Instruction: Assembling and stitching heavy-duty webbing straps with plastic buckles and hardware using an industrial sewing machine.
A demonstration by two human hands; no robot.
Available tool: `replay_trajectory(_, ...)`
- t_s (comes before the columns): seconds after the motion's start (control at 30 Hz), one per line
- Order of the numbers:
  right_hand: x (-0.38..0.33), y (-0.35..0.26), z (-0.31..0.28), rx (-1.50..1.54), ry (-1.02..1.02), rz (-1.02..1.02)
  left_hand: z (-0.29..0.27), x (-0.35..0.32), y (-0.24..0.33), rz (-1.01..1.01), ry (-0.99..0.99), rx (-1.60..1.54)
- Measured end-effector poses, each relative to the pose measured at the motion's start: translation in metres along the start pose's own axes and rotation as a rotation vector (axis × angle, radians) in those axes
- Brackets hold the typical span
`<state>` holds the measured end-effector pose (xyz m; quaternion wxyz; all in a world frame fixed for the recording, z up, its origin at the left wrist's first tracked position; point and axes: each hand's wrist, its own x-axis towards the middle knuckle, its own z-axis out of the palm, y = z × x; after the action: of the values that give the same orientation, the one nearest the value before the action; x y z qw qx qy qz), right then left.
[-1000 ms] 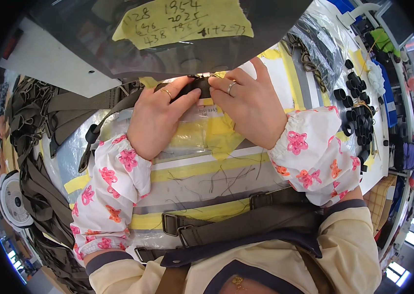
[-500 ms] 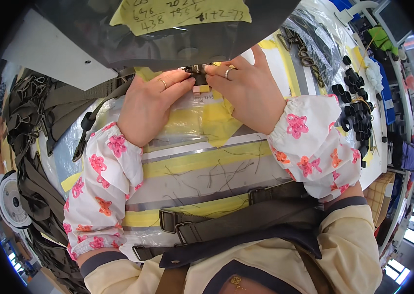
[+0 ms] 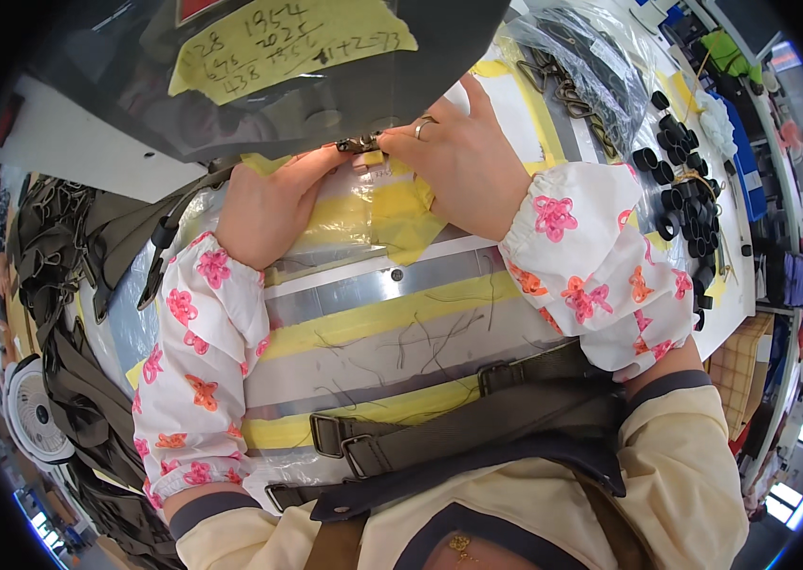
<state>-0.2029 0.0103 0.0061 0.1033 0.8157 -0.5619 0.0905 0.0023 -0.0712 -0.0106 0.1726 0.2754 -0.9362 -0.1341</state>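
Note:
Under the dark head of a sewing machine, both my hands come together at the metal presser foot. My left hand reaches in from the left, index finger along the foot, other fingers mostly hidden by the machine head. From the right, my right hand, with a ring, brings thumb and fingertips close to the foot's other side. What the fingertips press together is too small and covered to make out. Just in front of the foot sits a small pink and yellow block. A dark olive webbing strap runs toward my left hand.
Heaped olive straps with metal hardware lie at the left, above a white fan. Black rings, metal hooks and plastic bags occupy the right. Loose threads and buckled straps lie nearer me.
The view has shifted, so the machine head appears further left and lower. My left hand's fingers lie more beneath the machine head, and the dark strip between my fingertips is less visible.

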Motion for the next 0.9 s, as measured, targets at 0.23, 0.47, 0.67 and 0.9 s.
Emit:
replay_trajectory(0.23,-0.001,-0.001,0.004,0.039,0.052,-0.014,-0.010,-0.001,0.006,-0.024,-0.045,-0.024)
replay_trajectory(0.47,-0.004,-0.009,0.000,0.104,0.070,-0.039,-0.012,-0.008,0.015,0.024,-0.038,0.027)
replay_trajectory(0.67,-0.009,-0.019,-0.007,0.136,0.078,-0.069,-0.013,-0.005,0.019,0.373,0.080,0.157)
replay_trajectory(0.9,-0.010,-0.020,-0.008,0.100,0.149,-0.055,-0.009,-0.004,0.014,0.374,0.067,0.145)
